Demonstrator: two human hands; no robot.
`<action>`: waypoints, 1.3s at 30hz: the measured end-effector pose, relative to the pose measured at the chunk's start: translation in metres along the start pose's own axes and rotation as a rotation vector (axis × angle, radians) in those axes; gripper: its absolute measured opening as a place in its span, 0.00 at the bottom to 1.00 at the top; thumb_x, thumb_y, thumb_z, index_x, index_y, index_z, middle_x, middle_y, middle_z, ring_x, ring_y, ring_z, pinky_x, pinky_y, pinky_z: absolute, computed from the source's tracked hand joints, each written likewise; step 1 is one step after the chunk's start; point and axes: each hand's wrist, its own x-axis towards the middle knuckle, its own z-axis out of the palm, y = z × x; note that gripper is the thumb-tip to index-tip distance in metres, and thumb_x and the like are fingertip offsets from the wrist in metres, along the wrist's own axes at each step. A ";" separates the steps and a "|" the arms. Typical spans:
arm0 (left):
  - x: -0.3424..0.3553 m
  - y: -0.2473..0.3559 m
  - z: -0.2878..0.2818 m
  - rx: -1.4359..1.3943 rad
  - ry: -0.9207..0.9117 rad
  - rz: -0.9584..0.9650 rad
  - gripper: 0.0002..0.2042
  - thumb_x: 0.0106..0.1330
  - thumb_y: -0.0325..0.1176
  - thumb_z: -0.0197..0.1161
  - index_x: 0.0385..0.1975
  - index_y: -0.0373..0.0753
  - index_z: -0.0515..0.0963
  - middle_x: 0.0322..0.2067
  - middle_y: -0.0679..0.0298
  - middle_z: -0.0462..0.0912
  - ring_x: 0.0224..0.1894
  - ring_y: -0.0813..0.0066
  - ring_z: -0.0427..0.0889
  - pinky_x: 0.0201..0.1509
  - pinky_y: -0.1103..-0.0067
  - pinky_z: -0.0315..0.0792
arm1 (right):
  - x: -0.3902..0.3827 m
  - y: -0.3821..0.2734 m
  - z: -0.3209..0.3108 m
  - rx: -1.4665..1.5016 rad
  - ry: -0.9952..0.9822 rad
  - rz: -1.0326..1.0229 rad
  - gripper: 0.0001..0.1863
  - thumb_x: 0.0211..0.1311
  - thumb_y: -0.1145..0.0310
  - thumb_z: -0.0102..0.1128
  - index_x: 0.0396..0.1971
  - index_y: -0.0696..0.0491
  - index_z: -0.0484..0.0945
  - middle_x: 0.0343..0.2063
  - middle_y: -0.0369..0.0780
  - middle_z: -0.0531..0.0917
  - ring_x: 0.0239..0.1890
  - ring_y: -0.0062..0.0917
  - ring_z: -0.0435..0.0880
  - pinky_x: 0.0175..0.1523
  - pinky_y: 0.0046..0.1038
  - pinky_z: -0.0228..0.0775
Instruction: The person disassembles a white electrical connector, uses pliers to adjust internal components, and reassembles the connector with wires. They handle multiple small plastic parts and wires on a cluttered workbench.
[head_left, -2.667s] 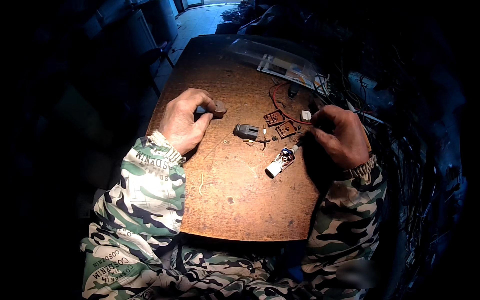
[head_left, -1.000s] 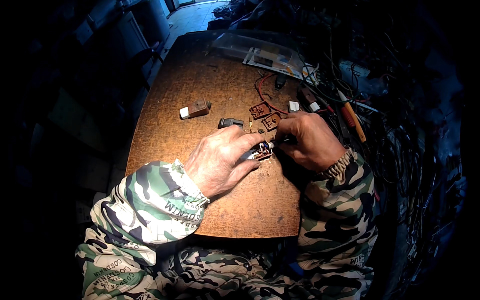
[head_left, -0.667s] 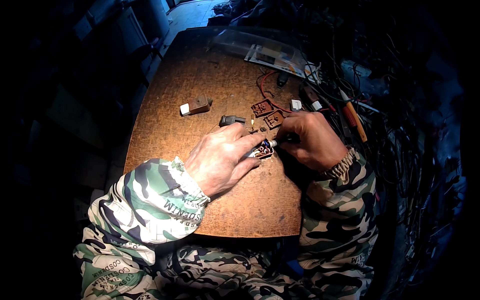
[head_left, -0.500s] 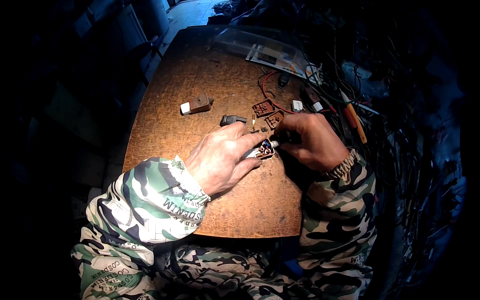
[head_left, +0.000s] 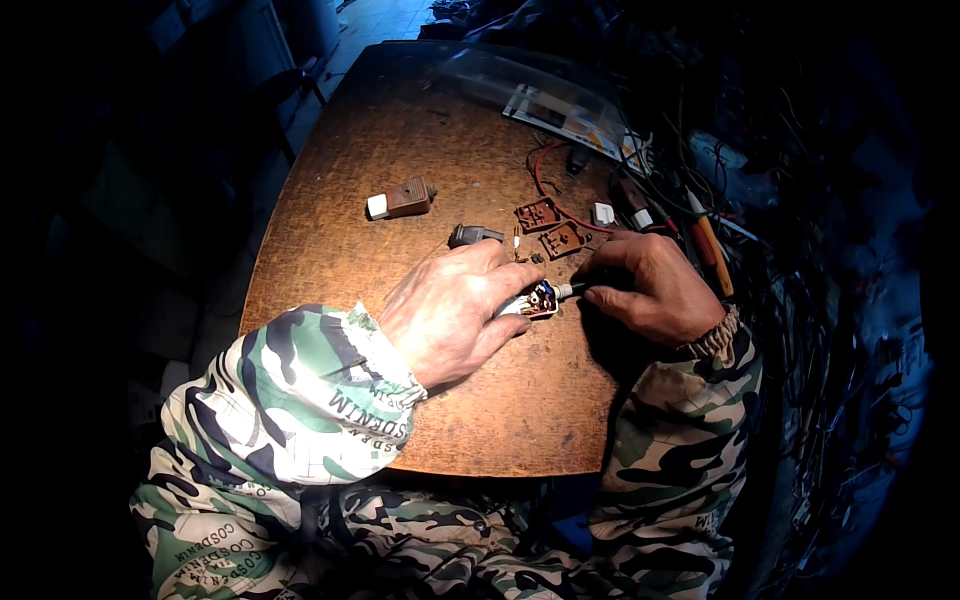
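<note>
A small opened connector housing (head_left: pixel 541 299), white and brown with coloured wires and parts inside, lies on the table in front of me. My left hand (head_left: pixel 455 310) is closed on its left end between thumb and forefinger. From its right end a pale collar (head_left: pixel 564 291) sticks out, and a thin dark cable (head_left: pixel 578 288) continues from it. My right hand (head_left: pixel 650 290) pinches this cable, its fingertips partly in shadow. Just beyond my left fingers lie a dark grey plug-like piece (head_left: pixel 475 236) and two brown open shell halves (head_left: pixel 538 214).
A brown and white connector (head_left: pixel 402 198) rests farther left on the wooden table (head_left: pixel 340 150). To the right are a small white block (head_left: pixel 603 214), a red wire (head_left: pixel 541 170), an orange-handled tool (head_left: pixel 717 260) and tangled cables. A clear plastic package (head_left: pixel 560 110) lies at the far edge.
My right hand has drawn slightly right, away from the housing, and the dark cable between them now shows. My left hand keeps its hold. The whole view has shifted a little.
</note>
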 end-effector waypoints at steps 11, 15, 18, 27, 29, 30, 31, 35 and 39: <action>0.001 0.000 0.000 -0.088 0.020 -0.016 0.22 0.57 0.30 0.75 0.53 0.37 0.82 0.34 0.54 0.79 0.35 0.56 0.82 0.40 0.66 0.77 | 0.001 -0.002 0.006 0.012 0.018 -0.007 0.08 0.52 0.79 0.71 0.35 0.60 0.87 0.31 0.48 0.87 0.35 0.38 0.87 0.41 0.34 0.78; 0.001 -0.002 0.000 -0.080 0.014 -0.004 0.23 0.58 0.30 0.75 0.54 0.37 0.82 0.34 0.54 0.79 0.35 0.55 0.82 0.40 0.66 0.77 | 0.002 -0.003 0.009 -0.028 0.045 -0.033 0.09 0.51 0.80 0.71 0.34 0.59 0.87 0.32 0.47 0.86 0.36 0.38 0.87 0.43 0.35 0.78; 0.002 -0.002 -0.001 -0.058 -0.014 -0.015 0.23 0.58 0.30 0.75 0.55 0.37 0.81 0.34 0.54 0.78 0.36 0.55 0.81 0.40 0.66 0.77 | 0.002 -0.003 0.010 -0.030 0.046 -0.028 0.09 0.50 0.80 0.71 0.34 0.60 0.87 0.32 0.47 0.86 0.37 0.38 0.87 0.43 0.35 0.79; 0.003 -0.001 -0.002 -0.048 -0.042 -0.012 0.24 0.59 0.29 0.74 0.57 0.37 0.80 0.34 0.54 0.77 0.37 0.56 0.80 0.41 0.66 0.76 | 0.004 -0.005 0.011 -0.016 0.025 -0.018 0.09 0.51 0.80 0.70 0.35 0.61 0.87 0.32 0.48 0.86 0.37 0.38 0.87 0.44 0.35 0.79; 0.003 0.000 -0.002 -0.053 -0.046 -0.020 0.24 0.59 0.29 0.74 0.57 0.36 0.80 0.34 0.54 0.77 0.37 0.56 0.80 0.41 0.66 0.76 | 0.005 -0.005 0.012 -0.013 0.023 -0.027 0.09 0.51 0.80 0.70 0.35 0.61 0.87 0.32 0.48 0.86 0.37 0.38 0.87 0.44 0.35 0.79; 0.003 0.000 -0.002 -0.052 -0.045 -0.019 0.24 0.59 0.29 0.74 0.57 0.36 0.80 0.34 0.54 0.77 0.37 0.56 0.80 0.40 0.66 0.76 | 0.005 -0.005 0.012 -0.015 0.018 -0.017 0.09 0.51 0.80 0.70 0.35 0.62 0.87 0.32 0.48 0.87 0.37 0.38 0.87 0.44 0.35 0.79; 0.003 0.000 -0.002 -0.051 -0.044 -0.017 0.24 0.59 0.29 0.74 0.56 0.36 0.80 0.34 0.54 0.77 0.37 0.57 0.80 0.40 0.66 0.76 | 0.005 -0.007 0.011 -0.016 0.012 -0.008 0.10 0.51 0.80 0.70 0.35 0.62 0.87 0.32 0.49 0.87 0.37 0.38 0.87 0.44 0.35 0.79; 0.002 -0.001 -0.002 -0.054 -0.042 -0.011 0.23 0.59 0.29 0.74 0.56 0.36 0.81 0.34 0.54 0.77 0.36 0.57 0.81 0.39 0.66 0.76 | 0.006 -0.009 0.010 -0.010 -0.001 0.005 0.09 0.51 0.80 0.69 0.35 0.62 0.87 0.32 0.49 0.87 0.36 0.38 0.87 0.44 0.35 0.79; 0.003 -0.002 -0.001 -0.067 -0.033 -0.004 0.23 0.59 0.30 0.73 0.56 0.35 0.81 0.35 0.54 0.77 0.35 0.57 0.81 0.39 0.66 0.76 | 0.004 -0.004 0.009 0.024 -0.019 -0.019 0.10 0.54 0.76 0.68 0.35 0.64 0.86 0.31 0.51 0.87 0.35 0.38 0.88 0.44 0.35 0.79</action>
